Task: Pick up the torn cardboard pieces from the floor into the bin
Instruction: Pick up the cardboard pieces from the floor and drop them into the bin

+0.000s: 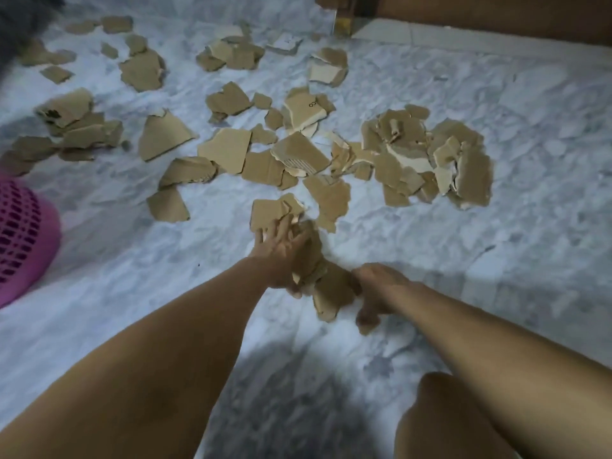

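a pale, grey-veined marble floor (496, 226) fills most of the frame. brown wooden furniture (496, 14) runs along the upper right edge, with one leg (342, 26) at top centre. a dim shadow (298, 409) darkens the floor at bottom centre.

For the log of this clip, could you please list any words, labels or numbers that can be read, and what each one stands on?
"C" or "O", perhaps two such marks: small dark print on a pale cardboard piece mid-floor; too small to read for sure.
Dark blotches on a cardboard piece at the left: possibly print, too blurred to read.
Pink bin: no text visible.
Nothing else legible.
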`<state>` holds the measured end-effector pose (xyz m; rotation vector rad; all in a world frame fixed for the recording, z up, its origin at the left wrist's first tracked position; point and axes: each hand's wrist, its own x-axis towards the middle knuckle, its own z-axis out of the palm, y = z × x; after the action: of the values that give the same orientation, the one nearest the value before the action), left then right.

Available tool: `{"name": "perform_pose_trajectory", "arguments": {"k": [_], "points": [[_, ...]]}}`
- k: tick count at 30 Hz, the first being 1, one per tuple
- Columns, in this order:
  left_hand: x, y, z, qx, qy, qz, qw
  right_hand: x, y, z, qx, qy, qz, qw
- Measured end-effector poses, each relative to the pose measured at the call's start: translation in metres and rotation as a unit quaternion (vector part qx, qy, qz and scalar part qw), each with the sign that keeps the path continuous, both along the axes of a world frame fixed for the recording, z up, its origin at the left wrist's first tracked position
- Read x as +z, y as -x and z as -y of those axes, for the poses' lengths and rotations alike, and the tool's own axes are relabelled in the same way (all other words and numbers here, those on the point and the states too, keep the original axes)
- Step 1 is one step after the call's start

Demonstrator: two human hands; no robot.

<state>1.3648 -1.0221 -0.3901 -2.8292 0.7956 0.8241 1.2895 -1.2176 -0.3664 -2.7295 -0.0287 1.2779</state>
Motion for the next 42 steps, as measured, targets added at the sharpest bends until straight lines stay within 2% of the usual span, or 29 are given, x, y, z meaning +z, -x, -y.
{"name": "perform_pose_trajectory", "arguments": {"k": [2, 4, 7, 10, 14, 17, 19, 21, 23, 26, 29, 31, 34, 36, 39, 42], "points": [[-0.014, 0.005, 0.007, -0.024, 0.016, 0.020, 0.999, -0.009, 0.011, 0.008, 0.061, -0.007, 0.037, 0.997], [-0.023, 0.006, 0.015, -0.023, 0.035, 0.022, 0.999, -0.019, 0.016, 0.017, 0.073, -0.027, 0.071, 0.994], [-0.025, -0.001, 0.022, -0.004, 0.049, 0.035, 0.998, -0.029, 0.009, 0.025, 0.023, -0.038, 0.124, 0.991], [-0.022, -0.011, 0.023, 0.030, 0.054, 0.058, 0.996, -0.032, -0.004, 0.029, -0.072, -0.020, 0.184, 0.980], [-0.018, -0.028, 0.015, 0.066, 0.023, 0.091, 0.993, -0.042, -0.012, 0.027, -0.068, 0.013, 0.234, 0.970], [-0.018, -0.042, 0.008, 0.086, 0.008, 0.061, 0.994, -0.046, -0.013, 0.025, -0.082, 0.011, 0.217, 0.973], [-0.017, -0.049, 0.005, 0.131, 0.025, 0.017, 0.991, -0.040, -0.017, 0.022, -0.162, -0.020, 0.199, 0.966], [-0.018, -0.054, 0.003, 0.162, 0.033, -0.007, 0.986, -0.034, -0.023, 0.018, -0.254, -0.087, 0.198, 0.943], [-0.019, -0.054, 0.004, 0.159, 0.024, -0.004, 0.987, -0.030, -0.027, 0.010, -0.286, -0.142, 0.193, 0.928], [-0.021, -0.050, 0.004, 0.138, 0.025, 0.033, 0.990, -0.032, -0.027, -0.003, -0.262, -0.139, 0.165, 0.941], [-0.022, -0.048, 0.004, 0.141, 0.026, 0.038, 0.989, -0.035, -0.029, -0.006, -0.284, -0.070, 0.214, 0.932], [-0.020, -0.048, 0.006, 0.148, 0.029, 0.037, 0.988, -0.026, -0.029, -0.007, -0.286, -0.094, 0.174, 0.938], [-0.017, -0.049, 0.008, 0.162, 0.049, 0.024, 0.985, -0.017, -0.021, -0.021, -0.217, -0.124, 0.114, 0.962], [-0.016, -0.050, 0.006, 0.170, 0.065, 0.029, 0.983, -0.019, -0.010, -0.035, -0.171, -0.120, 0.136, 0.968], [-0.017, -0.054, 0.000, 0.176, 0.092, 0.048, 0.979, -0.031, 0.002, -0.055, -0.138, -0.064, 0.168, 0.974], [-0.016, -0.055, -0.003, 0.175, 0.116, 0.065, 0.976, -0.039, 0.004, -0.063, -0.171, -0.061, 0.151, 0.972]]}}
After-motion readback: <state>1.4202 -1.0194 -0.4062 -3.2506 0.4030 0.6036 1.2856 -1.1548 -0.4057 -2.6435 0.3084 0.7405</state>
